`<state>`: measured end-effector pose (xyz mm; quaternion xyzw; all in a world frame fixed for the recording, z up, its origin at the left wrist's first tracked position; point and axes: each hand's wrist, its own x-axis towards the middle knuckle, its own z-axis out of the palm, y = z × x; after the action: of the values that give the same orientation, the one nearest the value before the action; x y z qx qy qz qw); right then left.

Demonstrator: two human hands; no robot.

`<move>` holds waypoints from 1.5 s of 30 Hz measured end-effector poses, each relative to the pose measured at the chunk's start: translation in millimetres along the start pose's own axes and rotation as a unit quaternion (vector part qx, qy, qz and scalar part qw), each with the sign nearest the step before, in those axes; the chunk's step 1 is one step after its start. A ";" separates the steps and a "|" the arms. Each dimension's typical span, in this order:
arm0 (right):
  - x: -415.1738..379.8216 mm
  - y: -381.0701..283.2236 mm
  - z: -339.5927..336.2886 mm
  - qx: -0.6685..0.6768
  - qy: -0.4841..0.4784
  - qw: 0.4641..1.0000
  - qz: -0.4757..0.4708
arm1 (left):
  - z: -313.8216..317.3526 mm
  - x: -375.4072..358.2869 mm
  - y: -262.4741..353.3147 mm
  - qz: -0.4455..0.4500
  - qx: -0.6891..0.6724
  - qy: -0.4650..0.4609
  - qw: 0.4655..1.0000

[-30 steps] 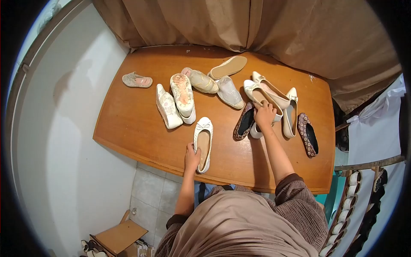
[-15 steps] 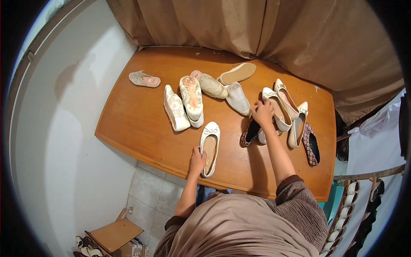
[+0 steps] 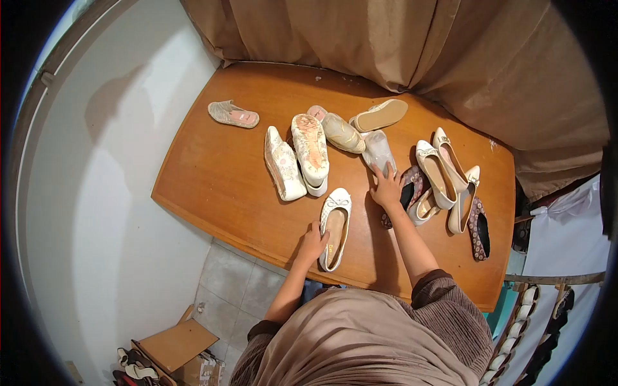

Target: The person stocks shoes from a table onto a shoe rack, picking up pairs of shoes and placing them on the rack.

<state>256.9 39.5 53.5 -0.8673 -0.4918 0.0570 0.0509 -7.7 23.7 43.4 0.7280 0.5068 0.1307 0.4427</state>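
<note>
Looks like a hold-and-reach step: left hand (image 3: pixel 313 245) grips the white ballet flat (image 3: pixel 337 225) beside it, right hand (image 3: pixel 387 191) loosely spread, seemingly empty, by the pale slipper (image 3: pixel 378 148) ahead, so grabbing means curling in.

We see a pale wall (image 3: pixel 122 174) on the left, shadowed in places; a brown curtain (image 3: pixel 328 38) hangs behind the wooden worktop (image 3: pixel 215 174); grey floor tiles (image 3: pixel 225 280) show below.
</note>
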 end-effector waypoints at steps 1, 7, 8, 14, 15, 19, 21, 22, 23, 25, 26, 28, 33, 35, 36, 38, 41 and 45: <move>-1.6 2.1 1.4 0.021 0.004 1.000 -0.019 | -1.4 2.8 1.7 0.001 -0.001 -0.002 1.000; -22.0 -16.2 5.0 0.102 -0.030 0.994 -0.013 | -30.8 33.9 56.1 0.112 0.180 0.241 0.947; -26.9 -22.5 5.5 0.099 -0.029 0.995 -0.014 | -35.6 45.8 64.9 0.117 0.196 0.258 0.939; -48.0 -63.2 1.9 0.123 0.003 0.992 -0.017 | -46.2 119.7 84.2 0.080 0.157 0.210 0.962; -50.5 -67.5 3.0 0.154 0.038 0.987 -0.030 | -47.8 125.1 76.8 0.086 0.156 0.207 0.962; -52.5 -83.3 0.7 0.266 0.083 0.958 -0.069 | -105.0 131.4 53.0 0.111 -0.091 0.208 0.968; -53.8 -95.2 -12.3 0.271 0.078 0.956 -0.077 | -133.7 127.6 39.3 0.053 -0.371 0.192 0.907; -53.4 -100.9 -16.8 0.342 0.048 0.934 -0.094 | -147.6 117.8 39.2 0.081 -0.398 0.215 0.888; -52.4 -107.2 -21.3 0.409 0.017 0.905 -0.110 | -160.3 106.9 39.5 0.108 -0.424 0.237 0.867; -50.6 -118.4 -15.8 0.414 0.007 0.901 -0.127 | -177.3 94.5 24.6 0.125 -0.377 0.289 0.871; -50.9 -124.6 -13.4 0.335 0.035 0.931 -0.142 | -181.9 87.9 18.5 0.128 -0.332 0.317 0.879; -52.3 -136.4 -8.9 0.208 0.057 0.965 -0.147 | -180.3 85.2 -10.1 0.091 -0.222 0.366 0.899; -38.3 -148.4 4.7 0.147 -0.023 0.983 -0.106 | -154.3 81.8 -53.7 0.046 -0.048 0.401 0.914; -29.5 -146.2 5.1 0.155 -0.047 0.982 -0.098 | -145.2 82.3 -58.9 0.057 -0.028 0.397 0.916; -25.7 -143.4 6.0 0.225 -0.035 0.968 -0.103 | -141.7 82.5 -57.3 0.070 -0.016 0.393 0.917; -24.9 -136.4 7.4 0.292 -0.020 0.950 -0.107 | -138.6 84.0 -53.8 0.086 -0.007 0.388 0.918; -39.7 -127.2 -11.9 0.327 0.034 0.938 -0.111 | -137.5 84.2 -44.8 0.079 0.156 0.375 0.910; -77.9 -108.3 -40.8 0.375 0.065 0.918 -0.113 | -128.2 66.5 -7.6 0.135 0.195 0.415 0.879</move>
<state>131.6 26.7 113.2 -0.7255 -0.5245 0.1745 0.4101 -64.3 146.8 93.9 0.7400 0.5561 0.3779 0.0193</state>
